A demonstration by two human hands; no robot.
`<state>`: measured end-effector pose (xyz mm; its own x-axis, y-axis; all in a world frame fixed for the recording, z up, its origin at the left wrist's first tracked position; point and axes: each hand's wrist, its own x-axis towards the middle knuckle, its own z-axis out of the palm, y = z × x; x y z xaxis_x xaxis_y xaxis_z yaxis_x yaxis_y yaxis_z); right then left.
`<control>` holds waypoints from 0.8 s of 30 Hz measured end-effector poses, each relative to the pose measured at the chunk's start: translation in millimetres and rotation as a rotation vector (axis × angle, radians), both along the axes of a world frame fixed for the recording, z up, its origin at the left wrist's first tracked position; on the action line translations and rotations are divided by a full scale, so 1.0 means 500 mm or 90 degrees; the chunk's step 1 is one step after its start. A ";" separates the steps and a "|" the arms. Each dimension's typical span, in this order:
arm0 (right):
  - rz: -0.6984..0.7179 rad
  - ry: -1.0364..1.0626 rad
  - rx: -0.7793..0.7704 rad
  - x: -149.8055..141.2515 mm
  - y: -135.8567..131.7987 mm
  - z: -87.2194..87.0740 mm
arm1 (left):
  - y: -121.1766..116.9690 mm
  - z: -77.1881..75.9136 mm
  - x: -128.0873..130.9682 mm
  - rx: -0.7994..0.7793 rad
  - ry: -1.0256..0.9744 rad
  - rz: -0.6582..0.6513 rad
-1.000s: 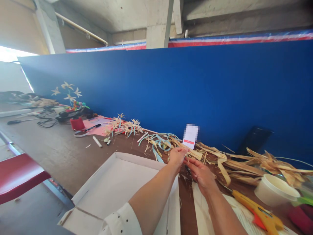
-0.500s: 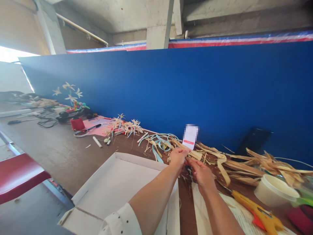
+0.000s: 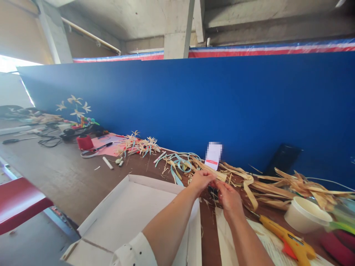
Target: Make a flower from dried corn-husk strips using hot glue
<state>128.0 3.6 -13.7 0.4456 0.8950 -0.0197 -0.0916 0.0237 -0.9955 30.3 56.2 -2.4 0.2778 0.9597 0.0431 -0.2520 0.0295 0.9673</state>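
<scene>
Over the table, my left hand (image 3: 202, 181) is closed in a pinch, its fingertips meeting those of my right hand (image 3: 229, 195). The right fingers are pinched too. Whatever lies between them is too small to make out. Just behind the hands runs a pile of dry tan husk strips (image 3: 252, 184). A white card or phone screen (image 3: 213, 157), partly blurred out, leans above them. Light blue ribbon strips (image 3: 183, 164) curl to their left. Beneath my left forearm sits a shallow white cardboard box (image 3: 111, 221).
A yellow glue gun (image 3: 288, 236) and a cream tub (image 3: 307, 216) stand at the right. Small husk flowers (image 3: 144, 144) lie farther left near a red thread spool (image 3: 84, 142). A blue partition (image 3: 177, 103) closes off the back; a red chair (image 3: 22, 203) is at left.
My right fingertips have moved up slightly, closing in on the left fingertips. The view has shifted a little; the things on the table look the same.
</scene>
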 end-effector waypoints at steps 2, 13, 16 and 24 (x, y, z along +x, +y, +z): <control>-0.002 0.000 0.001 -0.002 -0.001 0.002 | 0.004 -0.006 0.001 0.019 0.009 0.004; 0.156 0.279 -0.013 0.006 0.005 0.003 | -0.002 0.009 -0.012 -0.019 -0.012 -0.030; 0.207 0.340 -0.002 0.009 0.004 0.003 | 0.001 0.004 -0.009 -0.010 -0.021 -0.049; 0.230 0.372 0.011 0.010 0.005 0.001 | 0.011 -0.012 -0.004 0.030 -0.017 -0.053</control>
